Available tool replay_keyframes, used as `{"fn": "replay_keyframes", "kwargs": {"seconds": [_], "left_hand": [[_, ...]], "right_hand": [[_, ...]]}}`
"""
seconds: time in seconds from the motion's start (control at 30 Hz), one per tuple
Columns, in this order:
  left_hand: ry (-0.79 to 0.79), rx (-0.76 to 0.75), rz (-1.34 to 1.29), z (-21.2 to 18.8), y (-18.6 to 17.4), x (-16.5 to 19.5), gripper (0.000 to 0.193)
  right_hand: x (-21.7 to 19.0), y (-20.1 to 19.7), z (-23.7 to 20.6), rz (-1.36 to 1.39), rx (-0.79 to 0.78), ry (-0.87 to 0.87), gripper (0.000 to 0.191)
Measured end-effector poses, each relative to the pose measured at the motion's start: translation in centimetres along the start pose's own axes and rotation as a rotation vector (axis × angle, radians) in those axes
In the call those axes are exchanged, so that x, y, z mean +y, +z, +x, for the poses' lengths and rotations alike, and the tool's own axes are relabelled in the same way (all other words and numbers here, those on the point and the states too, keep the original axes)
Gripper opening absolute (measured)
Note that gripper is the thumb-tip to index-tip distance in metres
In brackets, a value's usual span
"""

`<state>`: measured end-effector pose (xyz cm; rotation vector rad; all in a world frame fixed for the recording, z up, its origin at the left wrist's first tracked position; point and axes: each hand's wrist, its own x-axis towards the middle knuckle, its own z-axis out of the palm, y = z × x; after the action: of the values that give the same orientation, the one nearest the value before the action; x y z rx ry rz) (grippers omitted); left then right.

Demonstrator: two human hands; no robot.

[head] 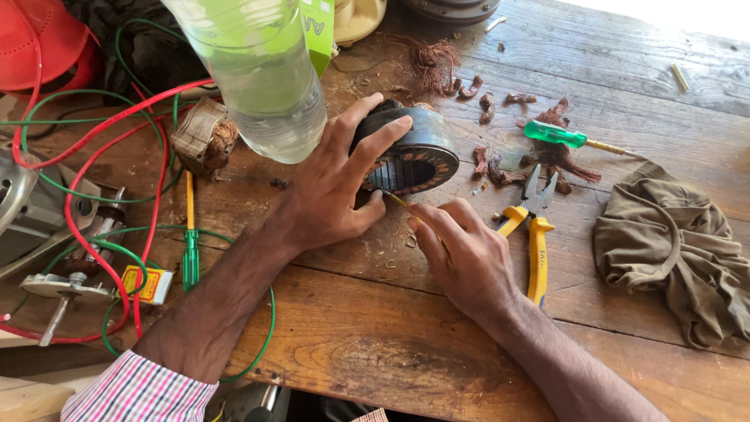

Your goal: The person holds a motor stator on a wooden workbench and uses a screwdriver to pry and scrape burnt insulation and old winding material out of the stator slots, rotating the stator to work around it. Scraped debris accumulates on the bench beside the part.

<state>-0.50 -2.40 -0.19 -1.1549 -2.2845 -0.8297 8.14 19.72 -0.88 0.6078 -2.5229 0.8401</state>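
Left hand (332,184) spread over a dark ring-shaped motor stator (406,152) lying tilted on the wooden workbench (406,344), fingers curled across its top and thumb pressed low against its near side, clamping it steady. Right hand (461,250) closed in a pinch on a thin yellowish stick (396,200), tip poked at the slotted inner edge of the stator. Just right of that hand, yellow-handled pliers (533,219) flat on the wood, jaws pointing away. Farther back, a green-handled screwdriver (566,137) among scraps of pulled copper winding (492,168). Crumpled olive cloth (672,242) at the right edge. Clear plastic bottle (262,74) close to the camera, above the left hand. To the left, a tangle of red and green wires (101,156), a small wound coil (205,137) and a second green screwdriver (190,246)
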Motion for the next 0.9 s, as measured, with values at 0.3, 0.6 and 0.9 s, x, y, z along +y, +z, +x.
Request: {"fn": "replay_keyframes", "kwargs": {"seconds": [0.3, 0.6, 0.9], "left_hand": [[-0.005, 0.001, -0.024, -0.23, 0.06, -0.09, 0.095], [-0.011, 0.007, -0.02, -0.18, 0.15, -0.15, 0.094], [-0.044, 0.02, -0.023, -0.26, 0.48, 0.02, 0.093]], "right_hand": [[0.05, 0.33, -0.15, 0.01, 0.063, -0.027, 0.023], [-0.18, -0.18, 0.12, 0.021, 0.18, 0.026, 0.02], [-0.49, -0.29, 0.24, 0.019, 0.134, 0.017, 0.02]]}}
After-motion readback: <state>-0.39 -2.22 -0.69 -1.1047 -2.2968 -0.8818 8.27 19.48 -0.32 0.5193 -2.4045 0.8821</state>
